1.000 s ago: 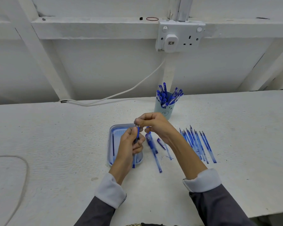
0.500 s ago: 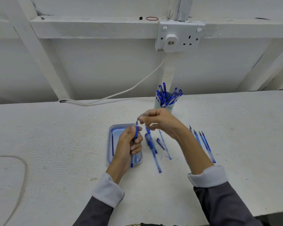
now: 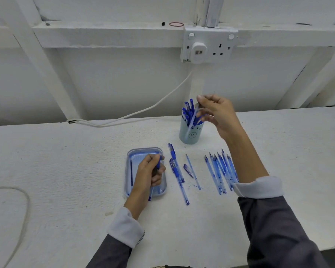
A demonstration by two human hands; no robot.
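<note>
Two grips: left hand (image 3: 149,175) on pen (image 3: 150,194) over tray (image 3: 128,171), right hand (image 3: 219,115) on refill (image 3: 191,121) (blurred)

Plain workshop bench: white-painted counter (image 3: 66,171), bare timber framing (image 3: 104,35), surface-mounted wall socket (image 3: 209,45), sorted pen parts (image 3: 220,171).

Left hand (image 3: 149,172) low, fingers curled; right hand (image 3: 218,113) raised, fingertips pinching.

Blue pen barrel (image 3: 159,163), near upright; thin clear refill (image 3: 191,120), tilted, blurred
</note>
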